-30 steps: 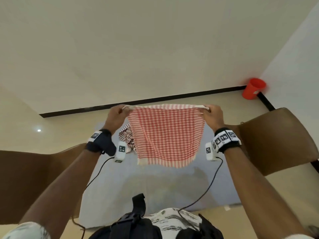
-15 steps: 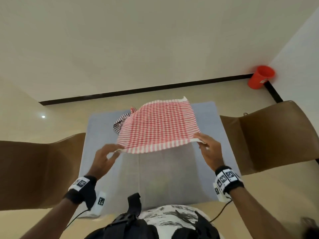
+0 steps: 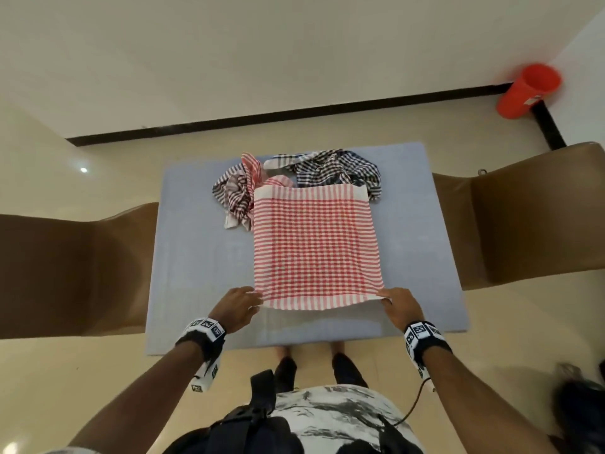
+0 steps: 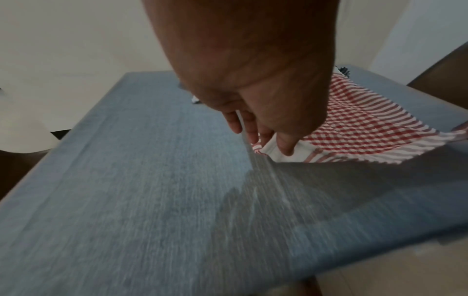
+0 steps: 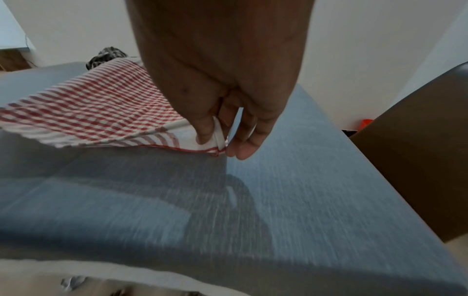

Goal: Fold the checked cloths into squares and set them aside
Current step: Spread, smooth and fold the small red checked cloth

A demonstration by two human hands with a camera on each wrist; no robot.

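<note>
A red-and-white checked cloth [image 3: 314, 244] lies spread across the blue-grey table [image 3: 196, 273], its near edge still lifted. My left hand [image 3: 244, 303] pinches the near left corner [image 4: 278, 152], and my right hand [image 3: 397, 304] pinches the near right corner [image 5: 212, 144]. Behind the cloth, at the table's far side, lie a crumpled dark-striped cloth [image 3: 234, 194] and a crumpled black-and-white checked cloth [image 3: 337, 168], with a bit of another red checked cloth [image 3: 253, 168] between them.
Brown chairs stand at the table's left [image 3: 75, 267] and right [image 3: 523, 221]. An orange cup [image 3: 527, 90] sits on the floor by the far right wall. My feet [image 3: 311, 362] are at the table's near edge.
The red checked cloth hung in the air between both raised hands; I have swung it down and drawn it toward me, so it now lies flat on the table.
</note>
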